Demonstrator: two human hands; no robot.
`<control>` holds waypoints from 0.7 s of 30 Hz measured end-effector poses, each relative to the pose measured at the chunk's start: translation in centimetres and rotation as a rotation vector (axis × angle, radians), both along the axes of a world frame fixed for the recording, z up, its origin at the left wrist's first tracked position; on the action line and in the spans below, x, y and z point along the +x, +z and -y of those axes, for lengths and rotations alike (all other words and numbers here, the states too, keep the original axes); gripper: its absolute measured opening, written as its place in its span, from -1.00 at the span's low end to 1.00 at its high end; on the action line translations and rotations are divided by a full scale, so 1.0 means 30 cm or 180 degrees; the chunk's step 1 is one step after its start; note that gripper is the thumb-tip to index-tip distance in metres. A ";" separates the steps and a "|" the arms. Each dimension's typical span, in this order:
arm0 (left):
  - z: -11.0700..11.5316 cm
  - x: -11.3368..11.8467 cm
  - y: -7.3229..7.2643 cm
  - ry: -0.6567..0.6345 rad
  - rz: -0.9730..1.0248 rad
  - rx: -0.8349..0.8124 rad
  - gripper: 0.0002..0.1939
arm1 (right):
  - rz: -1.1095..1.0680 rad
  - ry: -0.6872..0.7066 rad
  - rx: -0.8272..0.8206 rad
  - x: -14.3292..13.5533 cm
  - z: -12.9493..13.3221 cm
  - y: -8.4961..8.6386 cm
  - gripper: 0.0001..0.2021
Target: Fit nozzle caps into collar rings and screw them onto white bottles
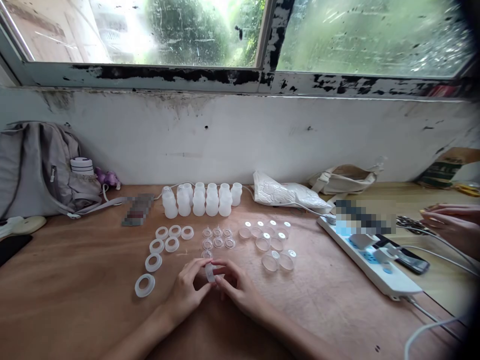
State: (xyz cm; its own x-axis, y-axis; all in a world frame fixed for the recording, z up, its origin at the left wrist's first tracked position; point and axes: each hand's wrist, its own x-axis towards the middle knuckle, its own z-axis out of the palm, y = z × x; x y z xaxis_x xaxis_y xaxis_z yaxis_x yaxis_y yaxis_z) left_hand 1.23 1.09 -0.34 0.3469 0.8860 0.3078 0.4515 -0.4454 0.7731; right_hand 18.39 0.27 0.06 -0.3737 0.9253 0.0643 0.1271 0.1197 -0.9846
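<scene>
My left hand (190, 285) and my right hand (239, 287) meet at the front middle of the table. Between their fingertips they hold a translucent bottle screw ring (210, 273) on edge; whether anything sits inside it is hidden. Just beyond the fingers lies a clear bottle nipple (206, 254), with several more nipples (218, 242) in rows behind it. To the left, several loose screw rings (144, 285) lie flat in a curved line. Clear round caps (270, 261) are grouped on the right. Several small frosted bottles (199, 204) stand in rows at the back.
A white power strip (390, 282) with plugs and cables runs along the right, beside a phone (412, 261). Another person's hand (452, 222) is at the far right. A plastic bag (288, 194), a beige pouch (343, 179) and a grey backpack (37, 165) sit near the wall.
</scene>
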 end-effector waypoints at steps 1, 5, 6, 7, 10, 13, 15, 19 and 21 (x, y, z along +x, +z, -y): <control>0.001 0.001 0.001 -0.0014 0.0019 -0.0016 -0.60 | -0.0026 0.0057 -0.0018 -0.001 0.003 0.004 -0.72; 0.005 0.003 -0.001 -0.0125 0.0086 -0.0102 -0.58 | 0.0102 0.0054 0.0214 -0.005 0.004 0.001 -0.75; 0.006 0.004 -0.003 -0.0134 0.0101 -0.0116 -0.58 | 0.0193 -0.0039 0.0364 -0.005 0.002 -0.002 -0.77; 0.006 0.005 -0.006 -0.0128 0.0104 -0.0127 -0.59 | 0.0299 -0.0170 0.0555 -0.003 0.000 -0.004 -0.79; 0.006 0.006 -0.011 -0.0043 0.0013 -0.0091 -0.60 | 0.0548 -0.0678 0.1100 0.010 -0.006 -0.003 -0.85; 0.004 0.005 -0.015 -0.0044 -0.0127 -0.0032 -0.58 | 0.0458 -0.0915 0.0948 0.024 -0.013 0.009 -0.85; 0.005 0.004 -0.014 -0.0124 -0.0157 0.0030 -0.56 | 0.0251 -0.0599 0.0359 0.027 -0.021 0.015 -0.77; 0.017 0.004 0.005 -0.0214 -0.0428 0.0389 -0.53 | -0.0143 -0.0043 -0.0426 0.019 -0.035 0.006 -0.70; 0.026 0.006 0.023 -0.0130 -0.0697 0.0451 -0.50 | -0.0267 -0.0201 -0.0346 0.014 -0.036 -0.002 -0.74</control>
State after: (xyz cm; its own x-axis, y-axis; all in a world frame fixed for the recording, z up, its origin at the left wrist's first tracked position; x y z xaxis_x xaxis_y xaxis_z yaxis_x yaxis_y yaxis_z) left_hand 1.40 0.30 0.35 0.4536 0.8232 0.3415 0.5806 -0.5637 0.5875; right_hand 18.81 1.35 0.00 -0.3120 0.9500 -0.0091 0.0478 0.0061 -0.9988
